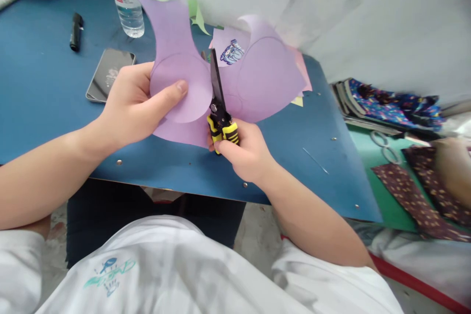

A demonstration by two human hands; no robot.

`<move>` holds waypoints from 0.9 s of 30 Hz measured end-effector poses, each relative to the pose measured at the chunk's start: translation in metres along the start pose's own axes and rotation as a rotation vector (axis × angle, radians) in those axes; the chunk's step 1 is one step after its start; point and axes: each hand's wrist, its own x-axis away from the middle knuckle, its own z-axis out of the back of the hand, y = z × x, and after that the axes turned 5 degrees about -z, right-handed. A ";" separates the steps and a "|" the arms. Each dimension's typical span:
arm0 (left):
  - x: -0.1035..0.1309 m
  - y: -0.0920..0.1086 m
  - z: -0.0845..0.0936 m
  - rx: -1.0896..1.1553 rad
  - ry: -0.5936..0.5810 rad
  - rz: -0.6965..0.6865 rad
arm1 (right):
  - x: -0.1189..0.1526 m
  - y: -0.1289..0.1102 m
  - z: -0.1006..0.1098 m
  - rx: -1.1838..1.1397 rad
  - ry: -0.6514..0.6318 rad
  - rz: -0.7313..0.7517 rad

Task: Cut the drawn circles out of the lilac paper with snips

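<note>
A sheet of purple paper (272, 78) with drawn circle outlines is held up above the blue table. My left hand (136, 103) pinches its left part, thumb on top of a rounded, partly cut disc. In my right hand (246, 149) is a pair of scissors (220, 108) with black blades and yellow-and-black handles, fingers wrapped round the grips. The blades point away from me and lie against the right edge of the disc. Curved strips of the paper rise at the far left and far right of the sheet.
Behind my left hand lie a phone (106, 76) and a black marker (76, 32); a water bottle (127, 5) stands near the wall. A thin needle-like stick (315, 161) rests on the blue table (294, 176). At right are patterned fabric (408, 186) and another person's arm.
</note>
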 end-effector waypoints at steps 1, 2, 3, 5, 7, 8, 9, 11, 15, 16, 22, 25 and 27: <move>0.000 -0.001 0.001 -0.002 0.000 0.004 | 0.000 0.000 0.000 -0.006 0.001 -0.019; -0.001 -0.002 0.001 -0.001 0.002 0.004 | -0.001 -0.001 0.000 -0.013 0.002 -0.037; -0.001 -0.002 0.001 0.000 0.008 0.003 | -0.001 -0.001 0.000 -0.019 0.003 -0.047; -0.001 -0.003 0.002 0.002 0.025 -0.002 | -0.002 -0.001 0.001 -0.025 0.002 -0.046; -0.001 -0.003 0.002 0.001 0.037 -0.003 | -0.002 0.000 0.001 -0.037 -0.002 -0.040; -0.001 -0.003 0.001 0.000 0.037 -0.002 | -0.002 0.000 0.001 -0.041 -0.004 -0.040; -0.001 -0.003 0.001 -0.001 0.038 0.001 | -0.002 0.000 0.001 -0.041 -0.005 -0.042; -0.001 -0.003 0.001 -0.003 0.040 0.009 | -0.002 0.000 0.001 -0.039 -0.007 -0.045; -0.001 -0.002 0.001 -0.005 0.042 0.022 | -0.001 0.001 0.002 -0.038 -0.001 -0.061; -0.001 -0.002 0.001 -0.007 0.041 0.025 | -0.001 0.001 0.002 -0.038 0.002 -0.067; 0.001 -0.002 0.002 -0.053 0.038 0.049 | -0.001 0.002 0.002 -0.044 -0.010 -0.060; 0.000 -0.004 0.002 -0.050 0.042 0.030 | -0.002 0.001 0.002 -0.022 -0.006 -0.067; 0.000 -0.005 0.002 -0.052 0.045 0.032 | -0.002 0.001 0.002 -0.014 -0.006 -0.065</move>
